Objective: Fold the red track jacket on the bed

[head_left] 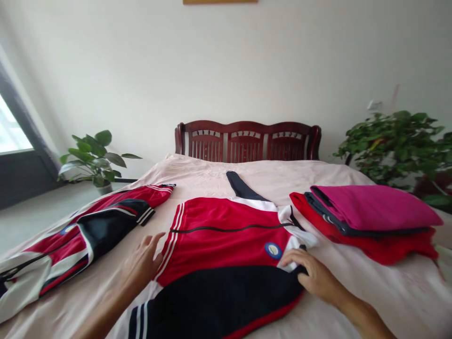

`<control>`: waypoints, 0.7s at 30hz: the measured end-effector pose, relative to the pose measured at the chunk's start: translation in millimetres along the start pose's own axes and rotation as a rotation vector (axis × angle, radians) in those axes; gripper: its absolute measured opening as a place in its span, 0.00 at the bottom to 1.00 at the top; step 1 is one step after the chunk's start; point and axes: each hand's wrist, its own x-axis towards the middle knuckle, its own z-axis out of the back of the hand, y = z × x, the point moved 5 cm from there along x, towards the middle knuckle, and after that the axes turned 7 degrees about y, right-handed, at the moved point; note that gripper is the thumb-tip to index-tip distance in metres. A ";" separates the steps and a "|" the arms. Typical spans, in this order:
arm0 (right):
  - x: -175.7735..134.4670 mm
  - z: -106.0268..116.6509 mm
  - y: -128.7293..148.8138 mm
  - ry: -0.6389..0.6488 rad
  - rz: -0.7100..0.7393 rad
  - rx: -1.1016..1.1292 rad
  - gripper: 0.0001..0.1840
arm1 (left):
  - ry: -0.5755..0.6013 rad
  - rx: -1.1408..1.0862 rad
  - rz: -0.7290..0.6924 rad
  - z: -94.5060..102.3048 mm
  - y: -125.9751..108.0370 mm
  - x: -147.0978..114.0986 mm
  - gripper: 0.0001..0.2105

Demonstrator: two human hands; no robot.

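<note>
A red, white and dark navy zip jacket (219, 240) lies spread on the bed, its collar to the right and its striped hem to the left. One dark sleeve (243, 186) stretches toward the headboard; the other runs along the near side. My right hand (314, 273) grips the jacket at the near shoulder, beside the round blue badge (273, 250). At the hem hovers my left hand (146, 259), fingers apart and holding nothing; whether it touches the cloth I cannot tell. Farther left lies a second, similar jacket (109, 226) with a sleeve laid over it.
A stack of folded clothes, magenta garment (374, 207) on top and red garment (388, 247) at the bottom, sits on the right. Pale pink bedding (197, 176) covers the bed up to the wooden headboard (247, 141). Leafy plants (95, 155) flank the bed.
</note>
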 end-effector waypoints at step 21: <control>13.2 -52.7 29.8 0.028 -0.010 -0.106 0.11 | 0.243 0.169 -0.247 -52.7 -33.8 3.3 0.31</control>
